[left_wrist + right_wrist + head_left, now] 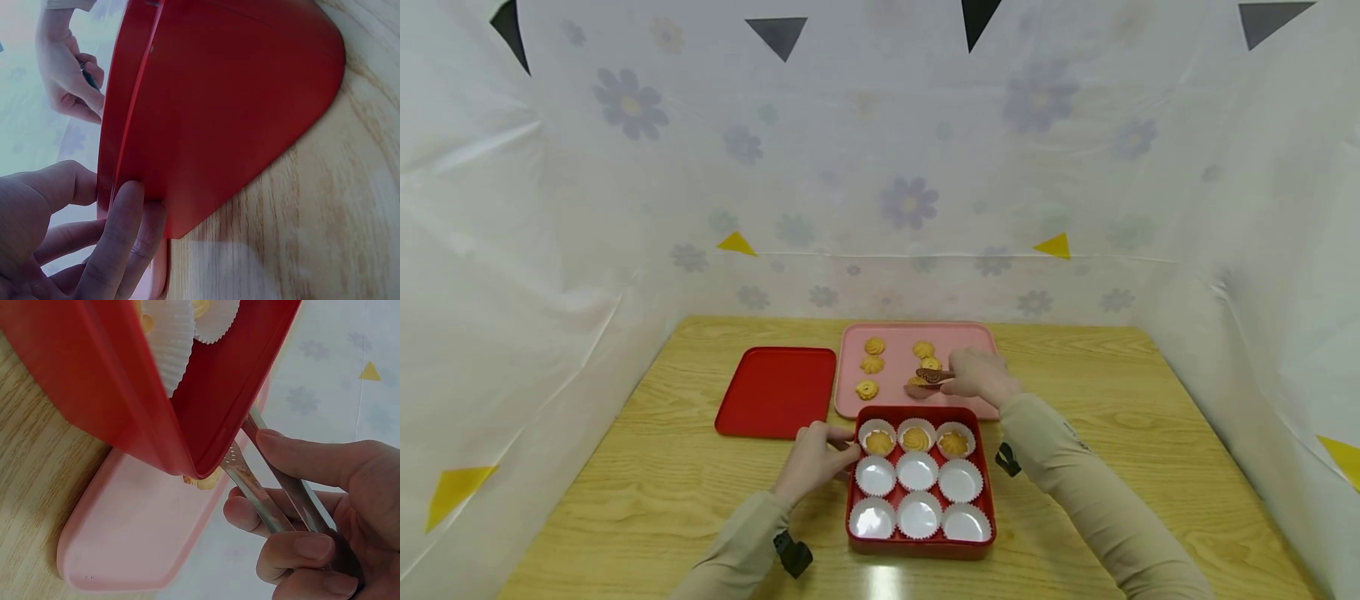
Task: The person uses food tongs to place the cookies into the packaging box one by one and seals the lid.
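Observation:
My right hand [981,375] grips metal tongs [275,481], whose perforated tips are around a cookie [917,382] on the pink tray [962,337]. Whether the tips press on it cannot be told. My left hand [816,458] holds the left wall of a red box [917,547] near its far corner, with fingers [119,240] on the outer side. Inside the box, white paper cups [917,514] stand in three rows. One cookie [953,444] lies in each cup of the far row; the middle and near rows hold bare cups.
More cookies [872,364] lie on the pink tray, in a column at its left and near the tongs. A flat red lid or tray [778,392] lies left of it. A patterned curtain [880,167] hangs behind the wooden table [1097,400].

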Action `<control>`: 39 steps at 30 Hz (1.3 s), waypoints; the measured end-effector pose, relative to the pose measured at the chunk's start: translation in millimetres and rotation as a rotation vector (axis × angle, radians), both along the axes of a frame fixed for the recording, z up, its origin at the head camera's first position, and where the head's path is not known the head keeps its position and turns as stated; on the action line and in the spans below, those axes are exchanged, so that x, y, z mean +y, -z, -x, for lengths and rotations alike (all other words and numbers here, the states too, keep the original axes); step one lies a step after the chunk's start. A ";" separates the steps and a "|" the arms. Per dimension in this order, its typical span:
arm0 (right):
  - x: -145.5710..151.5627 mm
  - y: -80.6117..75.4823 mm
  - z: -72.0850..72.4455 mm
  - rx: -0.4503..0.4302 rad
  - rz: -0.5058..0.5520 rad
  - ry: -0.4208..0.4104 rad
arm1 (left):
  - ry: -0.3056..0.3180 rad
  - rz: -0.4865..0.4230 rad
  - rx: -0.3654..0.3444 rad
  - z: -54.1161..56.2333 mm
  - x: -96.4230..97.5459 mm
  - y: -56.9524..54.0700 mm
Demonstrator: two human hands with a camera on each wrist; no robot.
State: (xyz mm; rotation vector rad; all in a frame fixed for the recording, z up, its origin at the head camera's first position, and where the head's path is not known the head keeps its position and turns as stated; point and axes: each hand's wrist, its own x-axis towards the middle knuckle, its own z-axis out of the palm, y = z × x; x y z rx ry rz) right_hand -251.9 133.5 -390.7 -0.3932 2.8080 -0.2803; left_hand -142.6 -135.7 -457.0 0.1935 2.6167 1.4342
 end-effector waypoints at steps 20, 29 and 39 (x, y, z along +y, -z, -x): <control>2.5 3.0 -2.1 0.017 0.020 -0.012 | 0.000 -0.024 -0.024 -0.3 -0.4 0.0; 3.4 2.5 -1.9 0.022 0.026 0.012 | -0.005 -0.030 -0.035 -0.3 -0.3 -0.2; 2.5 3.5 -2.1 0.023 -0.010 -0.008 | -0.002 -0.025 -0.041 -0.1 -0.1 0.2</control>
